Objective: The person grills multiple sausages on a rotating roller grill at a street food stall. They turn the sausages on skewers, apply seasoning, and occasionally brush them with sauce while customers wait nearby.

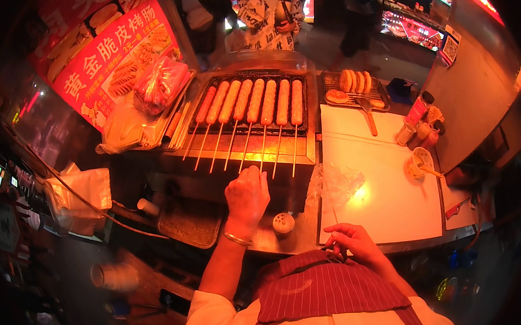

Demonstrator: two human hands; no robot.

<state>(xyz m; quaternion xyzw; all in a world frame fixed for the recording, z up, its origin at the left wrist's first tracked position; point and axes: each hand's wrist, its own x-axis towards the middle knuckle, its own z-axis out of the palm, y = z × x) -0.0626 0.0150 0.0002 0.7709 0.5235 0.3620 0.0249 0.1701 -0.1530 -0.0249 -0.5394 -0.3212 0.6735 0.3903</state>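
Several skewered sausages (256, 100) lie side by side on a grill tray (310, 127), their wooden sticks pointing towards me. My left hand (247, 197), with a bracelet at the wrist, is closed around the lower end of one sausage stick near the middle of the row. Close to my striped apron (328, 289), my right hand (347, 240) has its fingers bent; a thin stick seems to rise by the fingertips, but whether it is held is unclear. A shaker with a holed lid (284, 223) stands between my forearms.
At right, a white board (377, 154) bears a crumpled plastic bag (343, 184), a spatula (368, 116), bottles (417, 133) and a cup (419, 162). Behind it, a rack (385, 101) holds round cakes. Packed sausages (162, 85) and loose sticks (181, 125) lie left. A person (270, 17) stands beyond the grill.
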